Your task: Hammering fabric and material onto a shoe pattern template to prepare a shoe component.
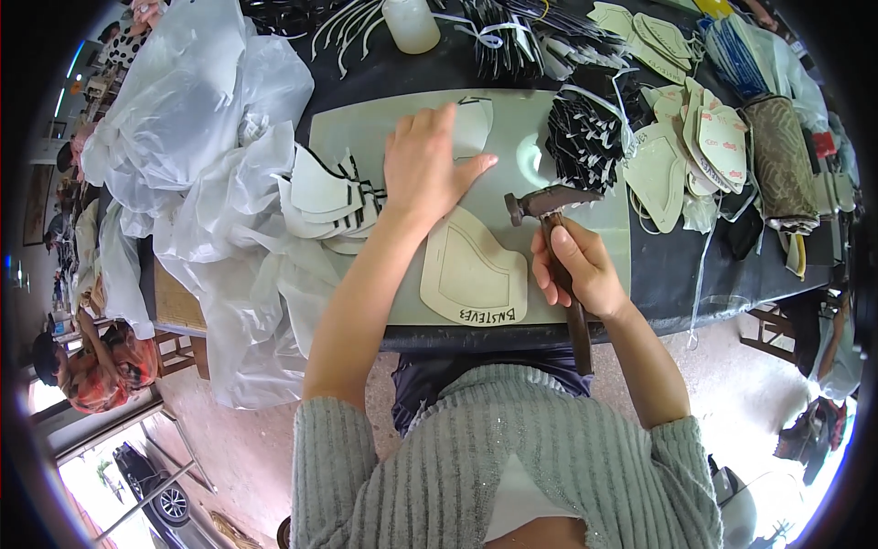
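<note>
Head: right fingers around hammer

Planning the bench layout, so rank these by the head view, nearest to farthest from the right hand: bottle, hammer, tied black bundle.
1. Hammer: gripped in the right hand.
2. Tied black bundle: just beyond that hand.
3. Bottle: farthest, ahead and leftward.

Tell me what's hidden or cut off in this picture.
Head view: left part of the white piece, covered by your left hand.
Head view: part of the hammer handle, hidden by your right hand.
Head view: part of the table, under the plastic sheeting.
Head view: top of the bottle, cut by the upper edge.
</note>
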The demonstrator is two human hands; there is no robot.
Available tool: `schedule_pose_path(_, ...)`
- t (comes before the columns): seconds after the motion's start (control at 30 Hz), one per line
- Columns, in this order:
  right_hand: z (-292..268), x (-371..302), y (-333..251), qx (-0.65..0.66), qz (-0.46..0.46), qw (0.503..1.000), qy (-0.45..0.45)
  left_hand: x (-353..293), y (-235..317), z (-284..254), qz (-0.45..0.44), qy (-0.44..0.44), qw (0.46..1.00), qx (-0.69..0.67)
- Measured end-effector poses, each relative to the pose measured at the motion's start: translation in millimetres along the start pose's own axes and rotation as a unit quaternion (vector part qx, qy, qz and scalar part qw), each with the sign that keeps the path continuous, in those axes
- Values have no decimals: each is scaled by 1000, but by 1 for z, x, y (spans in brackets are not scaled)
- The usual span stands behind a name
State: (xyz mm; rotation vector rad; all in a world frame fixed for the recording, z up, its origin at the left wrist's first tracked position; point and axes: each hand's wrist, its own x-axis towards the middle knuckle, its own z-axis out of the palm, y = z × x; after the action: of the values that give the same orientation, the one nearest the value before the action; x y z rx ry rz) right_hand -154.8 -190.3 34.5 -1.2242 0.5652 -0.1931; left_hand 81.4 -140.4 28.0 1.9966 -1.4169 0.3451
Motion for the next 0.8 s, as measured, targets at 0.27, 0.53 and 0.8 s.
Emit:
schedule_pose_path(0.27,-7,2,8,38,-31,999,-24,5,-4,-17,-151,-140,965,-160)
schedule_pose_path(0.53,14,6,-5,116,-77,988,60,-52,44,-68,234,-146,960,-55)
schedule_pose_path(0.8,33,5,-7,37,-86,991,92,-95,45,-77,-329,-189,763,-523)
